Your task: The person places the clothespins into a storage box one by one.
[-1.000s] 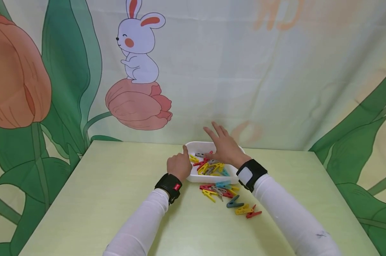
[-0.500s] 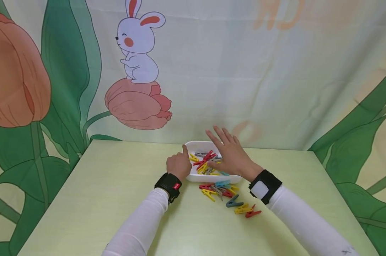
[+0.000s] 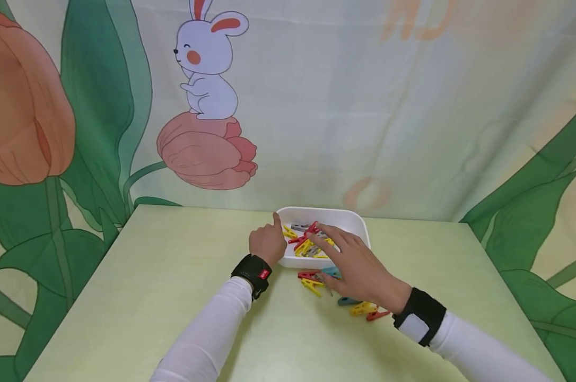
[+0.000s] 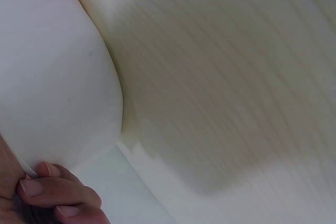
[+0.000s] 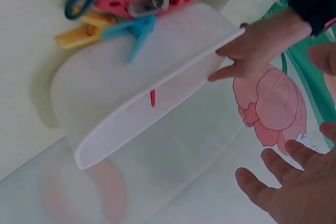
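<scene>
A white plastic basin (image 3: pixel 359 231) stands at the far edge of the table, holding several clothespins (image 3: pixel 303 243) in red, yellow and grey. My left hand (image 3: pixel 267 244) grips its left rim, thumb pointing up along it; in the left wrist view the curled fingers (image 4: pixel 58 195) show beside the white wall. Over the loose clothespins (image 3: pixel 311 286) in front of the basin hovers my right hand (image 3: pixel 364 273), fingers spread and holding nothing. It partly hides that pile. In the right wrist view a light-blue clothespin (image 5: pixel 134 31) lies against the basin's outer wall.
The pale wood-grain table (image 3: pixel 173 286) reaches back to a printed cloth (image 3: pixel 307 106) with a rabbit and tulips, hanging right behind the basin. A yellow clothespin (image 3: pixel 363 309) and a red one (image 3: pixel 377 315) lie at the pile's near right end.
My right hand has drawn back from above the basin toward the near right, and now hovers over the loose clothespins. My left hand keeps its hold on the rim.
</scene>
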A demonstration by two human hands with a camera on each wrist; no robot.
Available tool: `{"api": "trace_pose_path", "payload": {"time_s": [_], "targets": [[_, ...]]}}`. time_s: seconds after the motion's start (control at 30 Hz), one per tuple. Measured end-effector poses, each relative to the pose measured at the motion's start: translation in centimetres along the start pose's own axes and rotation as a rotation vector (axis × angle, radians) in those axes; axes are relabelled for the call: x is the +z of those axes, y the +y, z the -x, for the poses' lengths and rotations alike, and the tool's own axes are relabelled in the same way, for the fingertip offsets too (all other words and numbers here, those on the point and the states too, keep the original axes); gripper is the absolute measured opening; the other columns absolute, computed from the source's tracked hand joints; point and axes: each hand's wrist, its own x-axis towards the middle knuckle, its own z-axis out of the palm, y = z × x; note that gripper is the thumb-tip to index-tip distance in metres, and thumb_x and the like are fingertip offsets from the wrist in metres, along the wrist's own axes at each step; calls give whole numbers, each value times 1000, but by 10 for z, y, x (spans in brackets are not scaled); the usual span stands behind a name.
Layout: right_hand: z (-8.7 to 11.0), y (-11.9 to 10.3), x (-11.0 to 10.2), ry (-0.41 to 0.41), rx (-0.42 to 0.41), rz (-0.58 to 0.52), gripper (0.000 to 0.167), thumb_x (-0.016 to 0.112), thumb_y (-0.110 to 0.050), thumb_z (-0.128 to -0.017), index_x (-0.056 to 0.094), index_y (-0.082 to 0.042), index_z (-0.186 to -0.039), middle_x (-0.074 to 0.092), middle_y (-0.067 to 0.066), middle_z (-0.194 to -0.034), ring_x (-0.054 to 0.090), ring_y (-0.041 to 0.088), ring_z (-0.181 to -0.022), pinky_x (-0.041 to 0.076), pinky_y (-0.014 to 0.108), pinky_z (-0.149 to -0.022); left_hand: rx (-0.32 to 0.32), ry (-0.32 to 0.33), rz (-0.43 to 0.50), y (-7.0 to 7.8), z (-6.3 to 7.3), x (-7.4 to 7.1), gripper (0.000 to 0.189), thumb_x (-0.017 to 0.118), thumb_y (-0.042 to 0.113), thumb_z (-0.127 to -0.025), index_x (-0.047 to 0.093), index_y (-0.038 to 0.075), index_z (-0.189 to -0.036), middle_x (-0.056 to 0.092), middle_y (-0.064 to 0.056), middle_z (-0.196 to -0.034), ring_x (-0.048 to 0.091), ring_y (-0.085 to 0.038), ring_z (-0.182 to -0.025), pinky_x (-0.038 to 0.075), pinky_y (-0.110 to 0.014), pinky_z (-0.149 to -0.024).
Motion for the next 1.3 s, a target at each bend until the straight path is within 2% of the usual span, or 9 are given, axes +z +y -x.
{"api": "trace_pose_path", "payload": {"time_s": [0.17,0.33,0.53,0.73,0.97,1.1,1.3], "targets": [[19,-2,8,-31,-43,27,76,79,-33,-90,45,-16,-156,45,14,-158,48,36,-142,43,56,-113,-1,1,-8,1,0,1,70,66,25,-99,37,3,-159,67,-10,-73,62,-25,-61,52,-38,-59],[40,2,15,-151,-21,15,76,78,-39,-91,44,-22,-156,46,10,-158,48,34,-143,43,56,-113,0,-3,-12,2,1,2,71,66,26,-98,37,3,-159,66,-9,-72,61,-24,-59,51,-36,-58],[65,12,19,-306,118,-88,74,80,-36,-90,47,-26,-155,49,9,-157,51,34,-139,48,57,-108,0,4,-15,3,0,2,71,66,26,-98,38,4,-159,68,-10,-73,63,-24,-61,52,-37,-59],[83,23,23,-376,278,-96,73,84,-32,-87,51,-27,-152,50,11,-156,52,38,-138,47,62,-108,-6,-3,-16,4,-1,0,71,66,27,-98,37,4,-160,66,-9,-72,62,-24,-61,52,-36,-60],[94,33,33,-433,379,-102,74,85,-33,-86,52,-28,-151,43,11,-162,43,42,-147,42,67,-111,6,14,-26,2,-4,4,73,68,27,-97,38,2,-159,72,-12,-80,68,-26,-66,55,-39,-61],[98,37,40,-456,420,-121,71,85,-33,-86,54,-29,-150,42,11,-163,45,42,-145,42,67,-110,9,27,-19,0,-6,6,72,68,27,-97,39,2,-158,72,-13,-79,68,-27,-65,55,-40,-60],[103,41,51,-487,434,-127,61,84,-26,-85,60,-24,-141,50,11,-154,62,35,-121,53,61,-97,4,26,-13,1,-5,6,71,68,26,-97,39,2,-158,71,-12,-79,66,-26,-63,54,-39,-59]]}}
